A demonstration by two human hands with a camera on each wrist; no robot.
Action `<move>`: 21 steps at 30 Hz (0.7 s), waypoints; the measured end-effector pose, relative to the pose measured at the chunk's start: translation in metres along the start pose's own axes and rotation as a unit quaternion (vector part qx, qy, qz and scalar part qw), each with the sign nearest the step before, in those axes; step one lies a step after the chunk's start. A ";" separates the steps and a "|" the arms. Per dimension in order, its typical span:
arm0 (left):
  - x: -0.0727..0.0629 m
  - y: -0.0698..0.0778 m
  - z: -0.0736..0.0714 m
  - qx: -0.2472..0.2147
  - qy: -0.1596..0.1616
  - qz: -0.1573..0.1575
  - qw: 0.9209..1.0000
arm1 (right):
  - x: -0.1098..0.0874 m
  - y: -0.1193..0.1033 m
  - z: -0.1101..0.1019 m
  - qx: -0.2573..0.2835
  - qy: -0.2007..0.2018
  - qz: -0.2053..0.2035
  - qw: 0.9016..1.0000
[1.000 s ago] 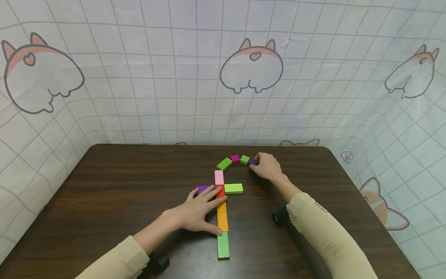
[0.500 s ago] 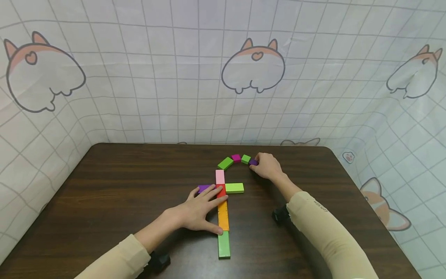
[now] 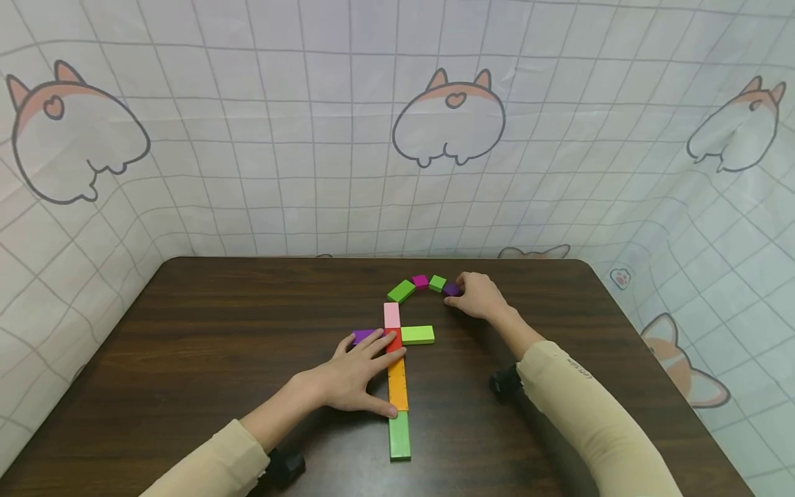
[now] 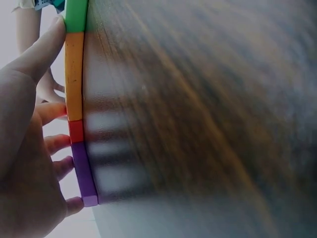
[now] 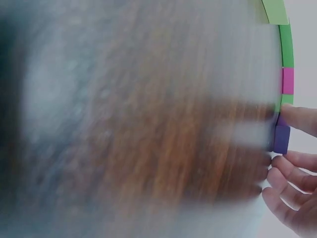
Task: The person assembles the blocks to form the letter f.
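In the head view, my left hand [image 3: 354, 379] lies with fingers spread over a straight row of blocks. Its fingertips rest on the red block [image 3: 391, 336], the orange block [image 3: 397, 383] and the purple block [image 3: 363, 337]; its thumb touches the row where orange meets the green block [image 3: 399, 436]. My right hand [image 3: 481, 297] pinches a small dark purple block [image 5: 282, 139] between thumb and index finger, at the right end of a curved row. That row holds a green block [image 3: 401, 291], a magenta block [image 3: 420, 281] and a small green block [image 3: 437, 284].
A pink block [image 3: 392, 315] tops the straight row, and a lime block [image 3: 417, 335] sticks out to its right. The dark wooden table [image 3: 236, 310] ends at the back against a white checked curtain [image 3: 279, 138] with cartoon prints.
My right hand has shifted very slightly right, its finger and thumb a little farther apart around the dark purple block. The left hand and the other blocks stay in place.
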State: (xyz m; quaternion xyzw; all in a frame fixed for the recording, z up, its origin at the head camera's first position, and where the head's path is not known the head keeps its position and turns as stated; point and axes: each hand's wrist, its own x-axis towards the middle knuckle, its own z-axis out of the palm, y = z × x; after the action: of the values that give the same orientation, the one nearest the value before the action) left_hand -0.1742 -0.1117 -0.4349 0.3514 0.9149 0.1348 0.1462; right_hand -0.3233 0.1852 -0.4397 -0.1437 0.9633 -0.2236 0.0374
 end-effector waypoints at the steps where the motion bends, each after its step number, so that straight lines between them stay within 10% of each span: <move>1: 0.000 0.000 0.000 -0.001 0.000 -0.001 1.000 | 0.000 0.000 -0.001 -0.002 -0.003 -0.002 1.000; 21: 0.000 0.000 -0.001 -0.005 -0.009 -0.005 1.000 | -0.016 0.011 -0.014 0.004 -0.024 0.002 1.000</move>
State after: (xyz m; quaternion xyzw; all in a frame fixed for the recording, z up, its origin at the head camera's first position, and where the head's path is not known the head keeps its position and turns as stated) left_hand -0.1745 -0.1124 -0.4343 0.3475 0.9145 0.1352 0.1571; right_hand -0.3123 0.2050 -0.4317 -0.1473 0.9614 -0.2241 0.0613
